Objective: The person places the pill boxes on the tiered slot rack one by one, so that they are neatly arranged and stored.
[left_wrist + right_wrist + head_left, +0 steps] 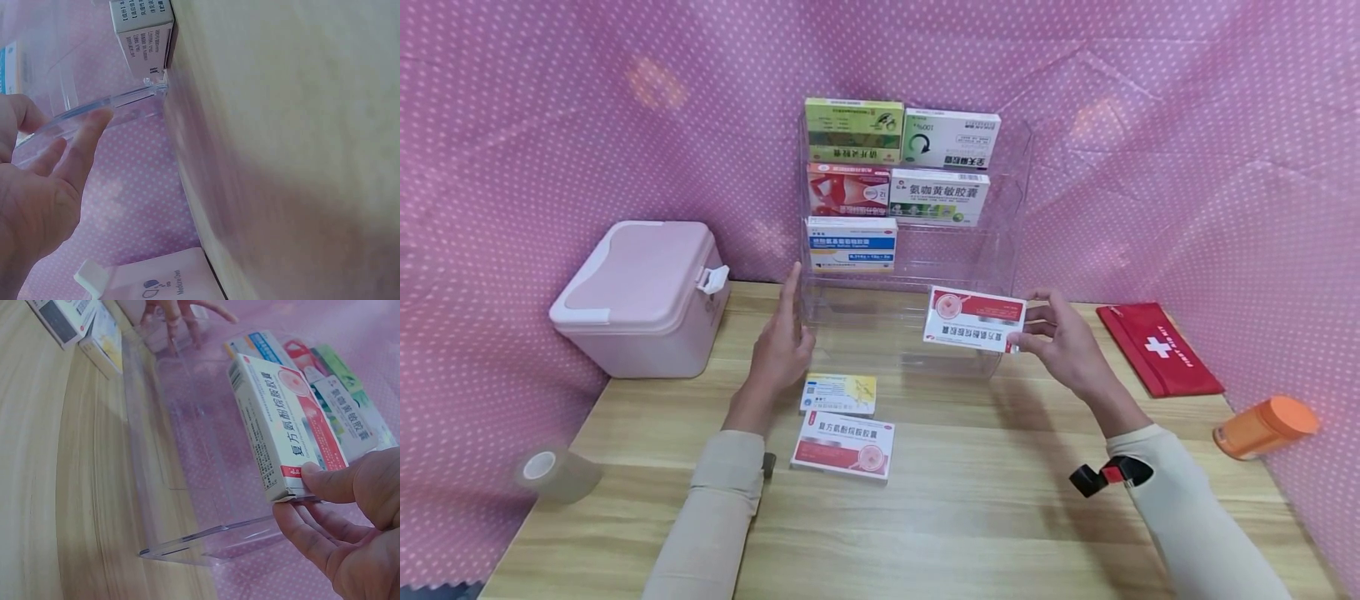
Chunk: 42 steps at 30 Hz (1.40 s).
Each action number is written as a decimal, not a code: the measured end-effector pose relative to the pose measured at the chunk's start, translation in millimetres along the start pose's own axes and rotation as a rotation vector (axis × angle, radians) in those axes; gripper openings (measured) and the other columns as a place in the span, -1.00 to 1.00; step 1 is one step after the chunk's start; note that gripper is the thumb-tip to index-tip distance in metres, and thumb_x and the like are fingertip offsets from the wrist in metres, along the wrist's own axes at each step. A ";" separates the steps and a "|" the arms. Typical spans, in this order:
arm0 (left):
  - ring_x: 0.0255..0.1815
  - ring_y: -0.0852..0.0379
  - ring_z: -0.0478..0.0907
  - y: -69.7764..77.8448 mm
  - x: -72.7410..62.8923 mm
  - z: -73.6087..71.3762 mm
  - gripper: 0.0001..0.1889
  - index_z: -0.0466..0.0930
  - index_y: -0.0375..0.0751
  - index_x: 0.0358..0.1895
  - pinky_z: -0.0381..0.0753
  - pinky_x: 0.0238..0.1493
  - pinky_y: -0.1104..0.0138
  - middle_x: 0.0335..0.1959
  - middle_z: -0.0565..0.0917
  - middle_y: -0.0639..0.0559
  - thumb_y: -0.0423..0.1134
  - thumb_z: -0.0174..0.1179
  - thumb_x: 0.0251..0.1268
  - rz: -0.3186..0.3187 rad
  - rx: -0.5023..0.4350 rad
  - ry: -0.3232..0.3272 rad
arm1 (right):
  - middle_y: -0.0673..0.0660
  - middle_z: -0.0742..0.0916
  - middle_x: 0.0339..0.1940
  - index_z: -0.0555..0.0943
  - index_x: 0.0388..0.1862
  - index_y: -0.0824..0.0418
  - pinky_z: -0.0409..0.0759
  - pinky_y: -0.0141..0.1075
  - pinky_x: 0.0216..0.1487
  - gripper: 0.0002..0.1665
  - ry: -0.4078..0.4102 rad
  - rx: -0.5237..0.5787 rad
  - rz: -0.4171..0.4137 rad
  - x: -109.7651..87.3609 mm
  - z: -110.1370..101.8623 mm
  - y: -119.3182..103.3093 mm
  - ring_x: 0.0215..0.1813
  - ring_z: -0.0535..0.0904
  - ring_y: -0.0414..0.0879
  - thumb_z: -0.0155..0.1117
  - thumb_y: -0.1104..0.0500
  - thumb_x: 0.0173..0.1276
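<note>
My right hand (1063, 337) pinches a red-and-white medicine box (973, 321) by one end, thumb on the printed face and fingers behind. In the right wrist view that box (287, 425) is tilted in front of the clear tiered rack (181, 540). My left hand (781, 346) is at the left side of the rack (850, 333), fingers extended; in the left wrist view its fingertips touch the clear side panel (131, 97). A second red-and-white box (842, 446) lies on the table near my left forearm, with a yellow-and-white box (838, 394) just behind it.
Upper tiers hold several boxes, among them a green one (853, 132) and a blue-and-white one (852, 246). A pink medicine chest (640, 300) and a tape roll (557, 475) stand left. On the right are a red first aid pouch (1161, 350) and an orange bottle (1266, 427).
</note>
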<state>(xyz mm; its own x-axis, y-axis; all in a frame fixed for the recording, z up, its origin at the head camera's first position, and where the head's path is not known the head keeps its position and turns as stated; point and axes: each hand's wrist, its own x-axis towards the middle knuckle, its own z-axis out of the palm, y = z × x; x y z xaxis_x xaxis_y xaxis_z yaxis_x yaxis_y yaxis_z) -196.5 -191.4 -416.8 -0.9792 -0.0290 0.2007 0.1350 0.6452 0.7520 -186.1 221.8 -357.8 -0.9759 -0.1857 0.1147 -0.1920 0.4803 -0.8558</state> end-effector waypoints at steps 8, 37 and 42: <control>0.74 -0.33 0.19 0.6 -0.3 0.1 0.23 -0.49 0.81 0.66 0.40 0.62 -0.30 0.83 0.00 0.02 -0.53 0.11 0.48 0.001 0.000 0.001 | 0.51 0.71 0.21 0.31 0.41 0.36 0.73 -0.59 -0.08 -0.33 0.026 -0.018 -0.023 6.2 -1.2 -5.7 0.13 0.73 0.34 0.40 0.45 0.42; 0.75 -0.35 0.17 -2.4 1.6 0.8 0.22 -0.49 0.81 0.66 0.39 0.61 -0.32 0.84 -0.04 0.04 -0.52 0.09 0.49 -0.006 -0.007 -0.017 | 0.44 0.75 0.24 0.36 0.37 0.28 0.80 -0.33 0.04 -0.39 0.214 -0.114 -0.140 69.2 -9.6 -52.3 0.19 0.78 0.33 0.38 0.43 0.45; 0.76 -0.31 0.16 -2.9 1.4 0.8 0.22 -0.50 0.84 0.64 0.36 0.64 -0.28 0.84 -0.05 0.09 -0.51 0.09 0.49 -0.013 -0.003 -0.015 | 0.42 0.74 0.26 0.36 0.39 0.27 0.79 0.13 0.26 -0.38 0.255 -0.144 -0.148 80.6 -13.8 -66.1 0.23 0.77 0.31 0.39 0.41 0.45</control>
<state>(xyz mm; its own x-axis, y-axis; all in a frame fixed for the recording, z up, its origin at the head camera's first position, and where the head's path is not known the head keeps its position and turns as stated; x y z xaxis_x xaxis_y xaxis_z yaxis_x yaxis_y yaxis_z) -198.4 -192.7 -419.2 -0.9831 -0.0255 0.1813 0.1228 0.6422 0.7566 -253.5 187.0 -285.0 -0.9273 -0.0511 0.3708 -0.3290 0.5838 -0.7423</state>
